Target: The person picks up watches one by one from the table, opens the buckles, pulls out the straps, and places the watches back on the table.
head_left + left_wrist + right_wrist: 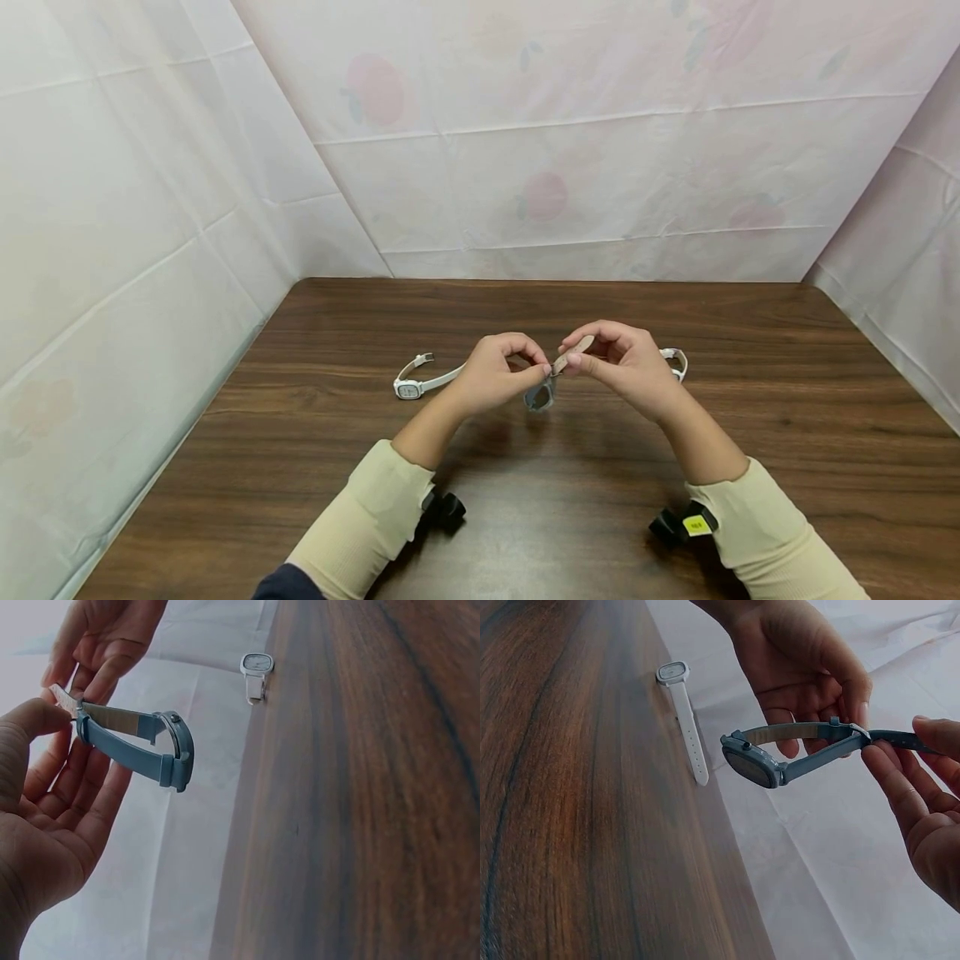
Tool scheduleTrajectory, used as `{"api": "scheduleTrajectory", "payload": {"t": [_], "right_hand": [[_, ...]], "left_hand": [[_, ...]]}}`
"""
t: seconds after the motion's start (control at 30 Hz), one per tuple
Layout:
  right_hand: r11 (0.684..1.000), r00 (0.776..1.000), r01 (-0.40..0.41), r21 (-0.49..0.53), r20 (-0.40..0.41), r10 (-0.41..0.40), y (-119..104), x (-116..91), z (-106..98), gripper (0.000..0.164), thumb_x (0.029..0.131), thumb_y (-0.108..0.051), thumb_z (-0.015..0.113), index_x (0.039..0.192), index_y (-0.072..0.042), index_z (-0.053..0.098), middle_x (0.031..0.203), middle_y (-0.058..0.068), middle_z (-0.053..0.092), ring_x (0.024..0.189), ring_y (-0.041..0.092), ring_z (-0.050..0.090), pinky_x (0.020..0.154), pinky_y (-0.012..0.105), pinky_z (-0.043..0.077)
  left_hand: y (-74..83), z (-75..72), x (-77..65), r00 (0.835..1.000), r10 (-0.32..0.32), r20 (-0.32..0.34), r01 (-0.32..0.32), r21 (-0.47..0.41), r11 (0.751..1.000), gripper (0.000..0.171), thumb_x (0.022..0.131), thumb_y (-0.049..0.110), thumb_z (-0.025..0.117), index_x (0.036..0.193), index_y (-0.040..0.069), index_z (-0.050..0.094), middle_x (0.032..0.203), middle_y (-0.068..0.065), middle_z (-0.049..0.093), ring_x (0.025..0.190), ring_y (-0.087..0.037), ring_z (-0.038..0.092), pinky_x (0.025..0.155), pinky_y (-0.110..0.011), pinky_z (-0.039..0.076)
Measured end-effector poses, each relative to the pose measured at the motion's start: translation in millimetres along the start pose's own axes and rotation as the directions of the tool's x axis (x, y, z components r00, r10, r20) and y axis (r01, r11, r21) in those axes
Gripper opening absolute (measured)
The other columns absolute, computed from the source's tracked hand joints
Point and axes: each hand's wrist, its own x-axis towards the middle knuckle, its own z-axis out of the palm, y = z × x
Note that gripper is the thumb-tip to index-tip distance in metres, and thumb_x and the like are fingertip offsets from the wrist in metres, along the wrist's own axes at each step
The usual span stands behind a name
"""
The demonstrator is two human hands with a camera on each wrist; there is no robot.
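Both hands hold a blue-grey wristwatch (538,397) above the middle of the table. Its strap is bent into a loop, with one end running through the buckle (860,733). My left hand (491,371) pinches the strap at the buckle between thumb and forefinger. The free strap end (573,354), pale underside showing, is pinched by my right hand (626,367). The watch case (180,750) hangs below the fingers in the head view.
On the wooden table (540,517), a white watch (407,389) lies left of the hands, its strap partly behind the left hand. Another white watch (675,360) lies behind the right hand. A pale patterned curtain (600,167) surrounds the table's back and sides.
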Motion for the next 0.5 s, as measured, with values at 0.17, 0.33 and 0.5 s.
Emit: {"api": "scheduleTrajectory", "payload": {"t": [0.17, 0.33, 0.5], "right_hand": [[1.000, 1.000, 0.021, 0.021, -0.016, -0.021, 0.2, 0.2, -1.4, 0.017, 0.092, 0.001, 0.065, 0.107, 0.009, 0.062, 0.103, 0.020, 0.066, 0.083, 0.027, 0.068, 0.076, 0.040, 0.058], [0.999, 0.999, 0.023, 0.026, -0.034, -0.022, -1.3, 0.0, -2.3, 0.016, 0.092, 0.002, 0.064, 0.107, 0.009, 0.062, 0.102, 0.018, 0.065, 0.083, 0.024, 0.068, 0.076, 0.040, 0.058], [0.999, 0.998, 0.030, 0.023, -0.057, -0.028, -2.0, -0.4, -2.3, 0.017, 0.092, 0.003, 0.064, 0.107, 0.010, 0.062, 0.100, 0.015, 0.065, 0.081, 0.026, 0.068, 0.074, 0.037, 0.059]], "left_hand": [[0.0, 0.3, 0.5, 1.000, -0.004, -0.012, 0.004, 0.005, 1.000, 0.003, 0.086, 0.002, 0.066, 0.084, -0.001, 0.067, 0.085, -0.008, 0.066, 0.080, -0.017, 0.064, 0.070, -0.027, 0.057], [0.5, 0.6, 0.6, 1.000, -0.026, -0.014, 0.026, -0.008, 1.000, 0.003, 0.086, 0.001, 0.065, 0.083, 0.000, 0.066, 0.085, -0.006, 0.066, 0.079, -0.012, 0.062, 0.070, -0.027, 0.057], [0.7, 0.2, 0.2, 0.999, -0.041, -0.003, 0.041, -0.022, 0.999, 0.003, 0.086, 0.001, 0.066, 0.084, -0.001, 0.065, 0.085, -0.006, 0.066, 0.079, -0.014, 0.063, 0.069, -0.027, 0.056]]}}
